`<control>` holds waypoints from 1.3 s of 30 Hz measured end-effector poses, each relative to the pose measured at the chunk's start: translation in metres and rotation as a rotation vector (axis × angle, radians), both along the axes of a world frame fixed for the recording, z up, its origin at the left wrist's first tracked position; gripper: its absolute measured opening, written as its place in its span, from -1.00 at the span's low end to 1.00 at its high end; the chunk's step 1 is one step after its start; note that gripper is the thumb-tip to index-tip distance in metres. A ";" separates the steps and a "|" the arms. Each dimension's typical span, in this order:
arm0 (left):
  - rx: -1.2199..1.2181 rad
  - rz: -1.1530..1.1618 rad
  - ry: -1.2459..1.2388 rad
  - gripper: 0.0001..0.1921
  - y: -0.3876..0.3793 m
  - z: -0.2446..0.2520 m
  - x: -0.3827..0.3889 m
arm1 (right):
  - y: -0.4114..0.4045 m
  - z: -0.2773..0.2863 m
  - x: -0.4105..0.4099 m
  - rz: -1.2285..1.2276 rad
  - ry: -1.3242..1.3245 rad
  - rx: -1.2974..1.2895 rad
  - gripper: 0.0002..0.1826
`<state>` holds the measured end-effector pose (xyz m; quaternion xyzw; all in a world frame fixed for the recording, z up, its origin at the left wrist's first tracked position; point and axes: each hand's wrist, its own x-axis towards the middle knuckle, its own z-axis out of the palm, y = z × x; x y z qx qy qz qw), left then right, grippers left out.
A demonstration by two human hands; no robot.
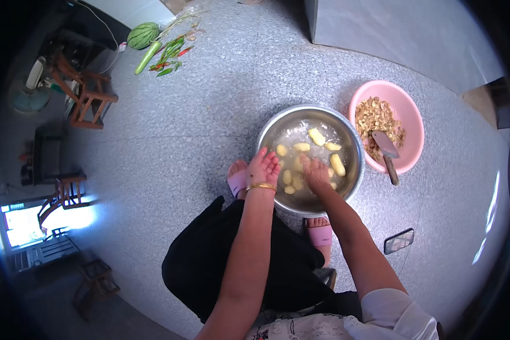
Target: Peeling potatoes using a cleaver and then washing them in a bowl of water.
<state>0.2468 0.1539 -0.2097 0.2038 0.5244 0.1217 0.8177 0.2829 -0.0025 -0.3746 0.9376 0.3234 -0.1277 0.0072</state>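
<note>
A round metal basin [351, 148] of water stands on the floor in front of me, with several peeled potatoes [337, 165] in it, some long and some small and round. My left hand [263, 169] is over the basin's left rim, palm up, fingers slightly spread and nothing in it. A gold-coloured bangle [261, 186] circles that wrist. Inside the basin, my right hand [316, 172] reaches down into the water among the potatoes. Its fingertips are partly hidden by the water, and whether they grip a potato cannot be told.
Against the basin's right side sits a pink plastic bowl [415, 127] of peelings [376, 114], with a wooden-handled knife [386, 146] across it. A smartphone [399, 241] lies at right. Up left are a watermelon [143, 35], a long green gourd [148, 57], chillies [170, 53] and a wooden chair [94, 97].
</note>
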 end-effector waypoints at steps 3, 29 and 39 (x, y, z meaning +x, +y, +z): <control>0.017 0.029 0.012 -0.77 0.003 0.007 -0.003 | 0.006 0.033 0.003 -0.252 0.225 0.058 -0.49; 0.076 -0.198 0.030 -0.67 -0.009 -0.002 -0.003 | 0.007 0.057 0.006 -1.022 1.777 1.936 -0.73; 0.061 -0.896 0.062 -0.52 -0.046 -0.003 -0.001 | 0.029 0.106 0.020 -0.793 1.277 1.918 -0.72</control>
